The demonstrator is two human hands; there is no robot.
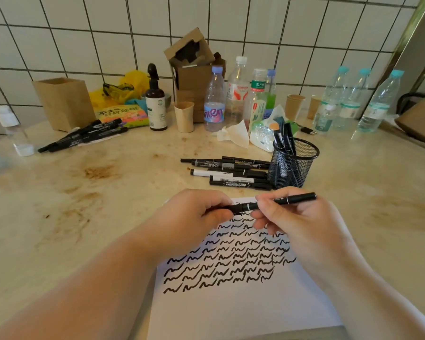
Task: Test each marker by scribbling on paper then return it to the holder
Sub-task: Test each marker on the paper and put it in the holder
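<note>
You hold a black marker (268,204) level above the scribbled paper (231,303), both hands clamped on it.
Your left hand (194,217) grips its left end, your right hand (292,217) pinches the barrel; beyond on the table (84,217), loose markers (231,171) lie just beside the mesh holder (292,165).
</note>
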